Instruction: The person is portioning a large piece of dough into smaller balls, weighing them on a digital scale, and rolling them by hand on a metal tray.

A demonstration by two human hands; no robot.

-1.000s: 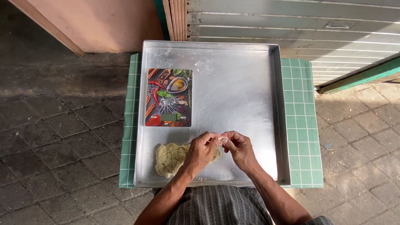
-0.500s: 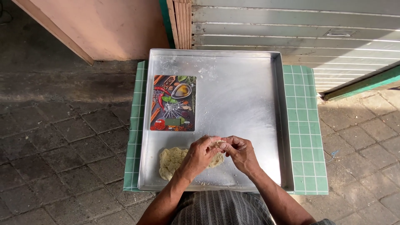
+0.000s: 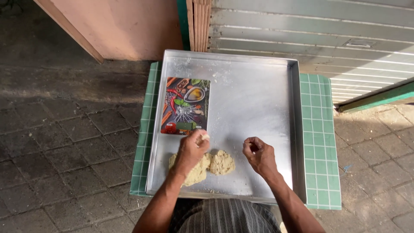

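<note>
Pale lumpy dough (image 3: 222, 162), split in two mounds touching, near tray's front edge

We see most of the metal tray (image 3: 258, 99) lying bare: its whole right half and the far strip behind the picture board (image 3: 185, 106) give a hand free passage. The board fills the left middle of the tray. At the near edge two dough lumps (image 3: 213, 164) lie touching, under our left hand (image 3: 192, 151). Our right hand (image 3: 258, 154) hovers apart over bare metal. The raised tray rim bounds every side, and the green tiled table (image 3: 321, 142) shows narrow strips beyond it.
</note>
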